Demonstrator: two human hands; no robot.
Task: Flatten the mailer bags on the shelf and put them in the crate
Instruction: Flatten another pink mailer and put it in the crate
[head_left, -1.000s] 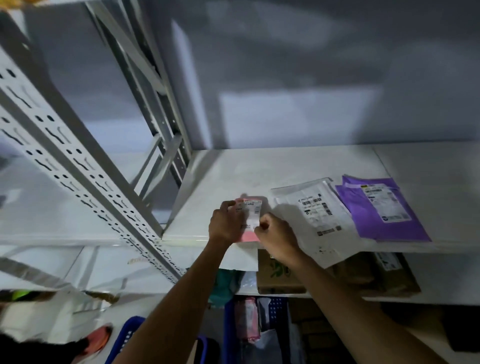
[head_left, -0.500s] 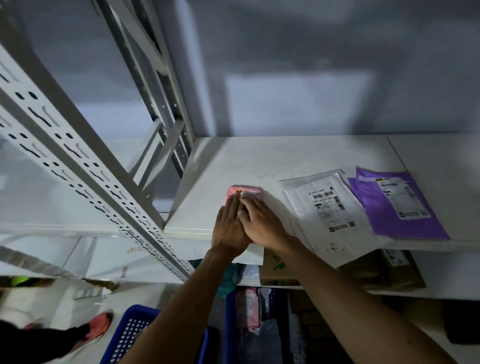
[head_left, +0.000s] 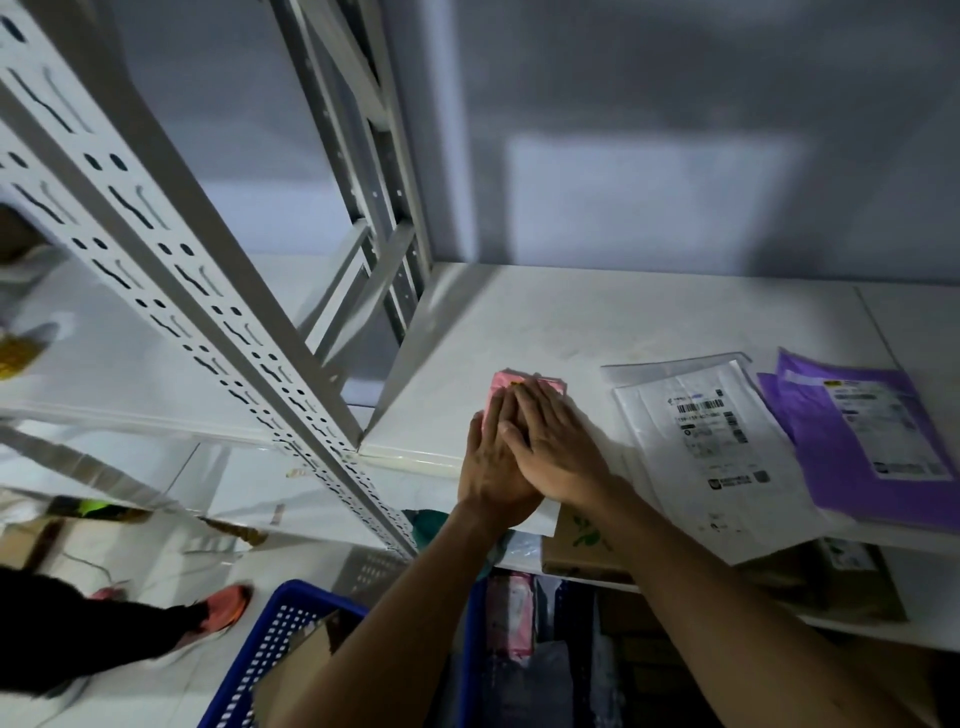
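Small pink plastic mailer bag (head_left: 525, 381), lying near the front edge of the white metal shelf (head_left: 571, 322). A second ago both hands pinched it with curled fingers; now they press it flat, so the flattening step appears under way. Left hand (head_left: 491, 467) and right hand (head_left: 558, 452): fingers straight, palms down on the bag, right overlapping left, grasping nothing. Blue perforated plastic crate (head_left: 280, 639) waits below.

Nothing can be read outright. The white mailer bag (head_left: 670, 415) carries a shipping label with a barcode and a row of digits, all too blurred to read. The purple mailer bag (head_left: 831, 467) bears a yellow-topped label, also illegible. A cardboard box (head_left: 582, 551) shows a green mark.
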